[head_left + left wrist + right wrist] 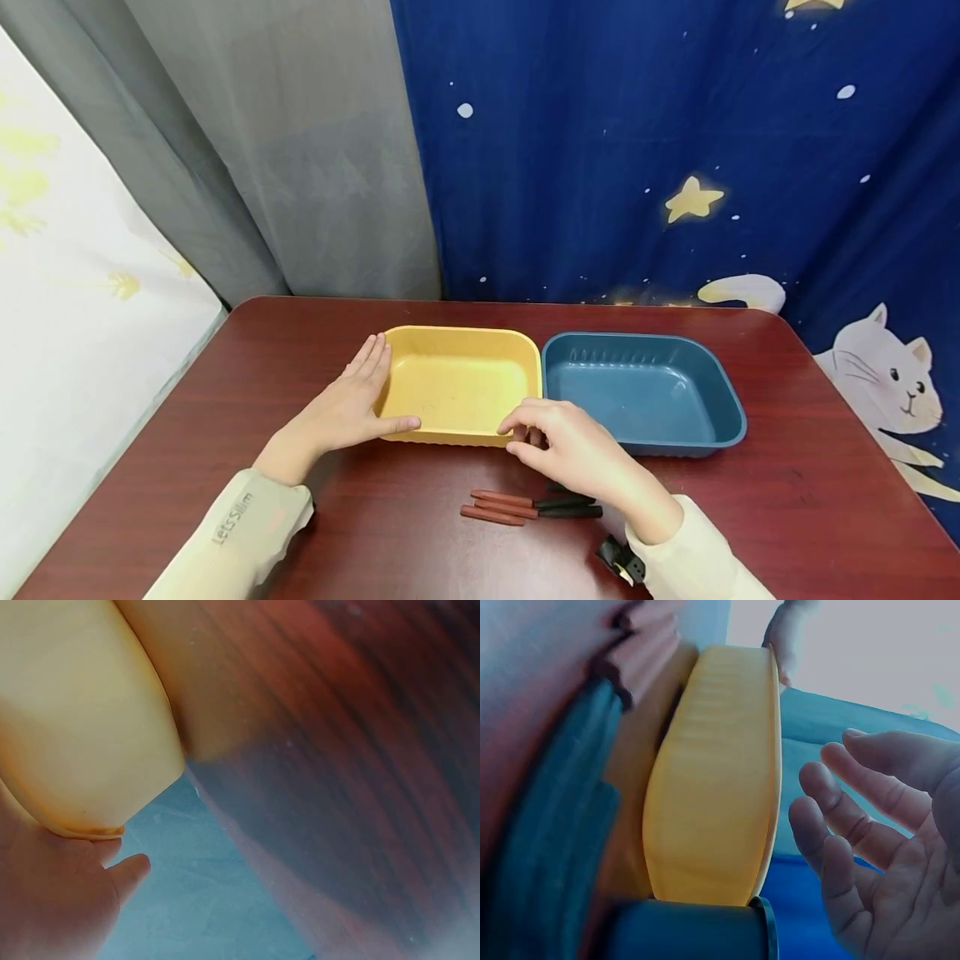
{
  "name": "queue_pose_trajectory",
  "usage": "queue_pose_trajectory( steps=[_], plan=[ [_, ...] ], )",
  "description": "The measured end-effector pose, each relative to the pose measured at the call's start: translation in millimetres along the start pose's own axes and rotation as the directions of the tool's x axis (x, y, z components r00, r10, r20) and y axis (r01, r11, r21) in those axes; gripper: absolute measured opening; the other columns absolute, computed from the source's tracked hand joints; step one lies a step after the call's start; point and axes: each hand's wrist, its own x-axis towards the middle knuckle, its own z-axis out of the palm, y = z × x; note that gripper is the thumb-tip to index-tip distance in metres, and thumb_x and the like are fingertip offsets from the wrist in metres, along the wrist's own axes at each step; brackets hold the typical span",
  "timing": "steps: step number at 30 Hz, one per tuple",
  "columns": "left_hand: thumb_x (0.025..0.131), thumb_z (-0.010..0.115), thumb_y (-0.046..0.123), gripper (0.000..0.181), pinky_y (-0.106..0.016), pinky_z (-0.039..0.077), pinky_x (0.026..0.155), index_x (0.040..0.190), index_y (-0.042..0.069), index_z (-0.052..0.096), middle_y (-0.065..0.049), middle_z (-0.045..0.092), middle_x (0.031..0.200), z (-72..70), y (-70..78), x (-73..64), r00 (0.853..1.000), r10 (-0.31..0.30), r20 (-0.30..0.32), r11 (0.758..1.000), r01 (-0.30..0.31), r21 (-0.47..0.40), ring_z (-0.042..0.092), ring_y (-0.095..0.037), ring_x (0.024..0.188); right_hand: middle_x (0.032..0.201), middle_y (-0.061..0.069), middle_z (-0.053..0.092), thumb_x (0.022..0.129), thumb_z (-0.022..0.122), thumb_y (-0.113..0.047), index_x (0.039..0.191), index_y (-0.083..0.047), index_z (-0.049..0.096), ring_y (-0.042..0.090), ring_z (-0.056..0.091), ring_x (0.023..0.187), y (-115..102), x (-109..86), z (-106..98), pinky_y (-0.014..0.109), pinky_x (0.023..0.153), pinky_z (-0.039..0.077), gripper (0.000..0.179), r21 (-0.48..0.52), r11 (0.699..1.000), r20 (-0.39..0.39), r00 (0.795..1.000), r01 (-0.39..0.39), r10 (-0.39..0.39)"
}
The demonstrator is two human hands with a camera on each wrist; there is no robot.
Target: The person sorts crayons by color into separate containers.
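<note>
A yellow plastic bin sits on the table. My left hand rests on its left side, fingers straight along the rim and thumb across the front left corner. Over the bin's front right corner hovers my right hand, fingers loosely bent. The right wrist view shows that palm holding nothing, apart from the bin's wall. Below the right hand lie several reddish-brown sticks beside several black sticks. The hand partly hides the black ones.
A blue plastic bin stands against the yellow bin's right side. Both are on a dark red wooden table. Behind it hang a grey curtain and a blue curtain with stars. A black strap is at the right wrist.
</note>
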Motion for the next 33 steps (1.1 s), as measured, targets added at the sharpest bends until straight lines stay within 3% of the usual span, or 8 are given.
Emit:
queue_pose_trajectory(
  steps=[8,15,21,26,33],
  plan=[
    [0.08,0.059,0.077,0.124,-0.053,0.013,0.124,0.157,-0.006,0.007,-0.017,-0.005,0.167,-2.3,1.7,-0.8,1.0,-0.003,0.016,1.0,0.003,-0.013,-0.005,-0.033,0.156,0.079,-0.016,0.061,0.09,0.071,-0.017,0.102,-0.018,0.074,0.001,0.055,0.072,-3.9,-11.7,14.1,0.018,0.064,0.045,0.012,-0.073,0.997,0.115,0.993,-0.022,0.03],
    [0.08,0.059,0.078,0.124,-0.053,0.014,0.124,0.157,-0.005,0.007,-0.016,-0.007,0.167,-3.1,2.0,-1.3,1.0,-0.004,0.018,1.0,0.005,-0.015,-0.005,-0.033,0.156,0.085,-0.016,0.064,0.088,0.071,-0.02,0.095,-0.024,0.074,-0.001,0.055,0.075,-2.0,-8.1,27.1,0.019,0.065,0.046,0.008,-0.134,0.991,0.235,0.971,-0.017,0.048],
    [0.078,0.06,0.079,0.126,-0.054,0.014,0.124,0.157,-0.004,0.006,-0.015,-0.005,0.168,-1.2,1.2,-2.3,1.0,-0.01,0.011,0.999,0.01,-0.032,-0.003,-0.033,0.156,0.076,-0.018,0.055,0.087,0.074,-0.02,0.094,-0.026,0.074,-0.002,0.05,0.069,-1.8,-2.0,37.1,0.019,0.061,0.043,0.009,-0.203,0.978,0.309,0.945,-0.042,0.105],
    [0.079,0.061,0.078,0.126,-0.056,0.014,0.123,0.157,-0.005,0.008,-0.017,-0.003,0.167,-0.5,-0.2,-4.2,1.0,-0.009,0.004,0.999,0.009,-0.039,-0.002,-0.035,0.156,0.072,-0.016,0.053,0.085,0.075,-0.017,0.094,-0.026,0.074,0.0,0.051,0.067,-6.8,2.5,42.4,0.021,0.06,0.044,0.013,-0.237,0.97,0.346,0.927,-0.061,0.143],
    [0.079,0.06,0.077,0.125,-0.056,0.015,0.123,0.156,-0.006,0.009,-0.018,-0.001,0.167,-1.2,1.1,-3.1,1.0,-0.005,-0.014,0.999,0.005,-0.041,0.0,-0.036,0.156,0.068,-0.014,0.052,0.084,0.076,-0.015,0.091,-0.025,0.071,0.002,0.05,0.062,-12.5,5.8,43.6,0.022,0.058,0.043,0.014,-0.265,0.96,0.349,0.919,-0.091,0.184]
  ],
)
